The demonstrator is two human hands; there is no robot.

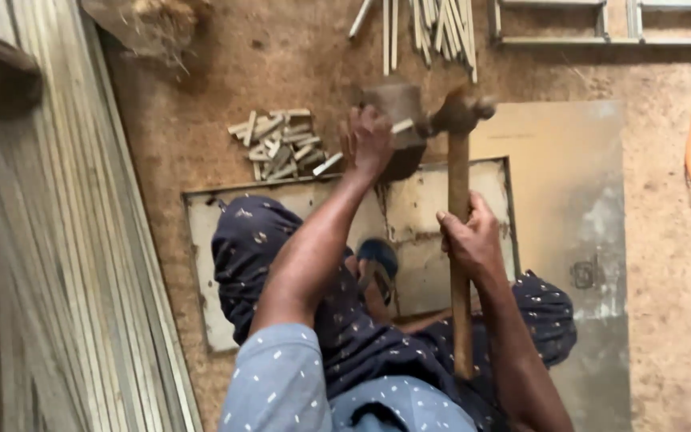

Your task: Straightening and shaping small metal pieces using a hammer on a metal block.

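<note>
Long pale strips [65, 264] fill the left of the frame, and a pile of short cut pieces [281, 146] lies upper centre-left on the sawdust floor [665, 320]. At centre the left hand [367, 142] pinches a short strip [401, 126] against a block [397, 108]. Right of centre, the right hand [469, 240] has its fingers clenched around the wooden handle of a hammer [459, 120], whose head touches the strip.

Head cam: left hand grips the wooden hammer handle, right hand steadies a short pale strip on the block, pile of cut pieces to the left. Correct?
Not quite: the hands are swapped. In the head view the right hand grips the long wooden hammer handle, and the left hand steadies the short pale strip on the dark block. The pile of short cut pale pieces does lie to the left.
</note>
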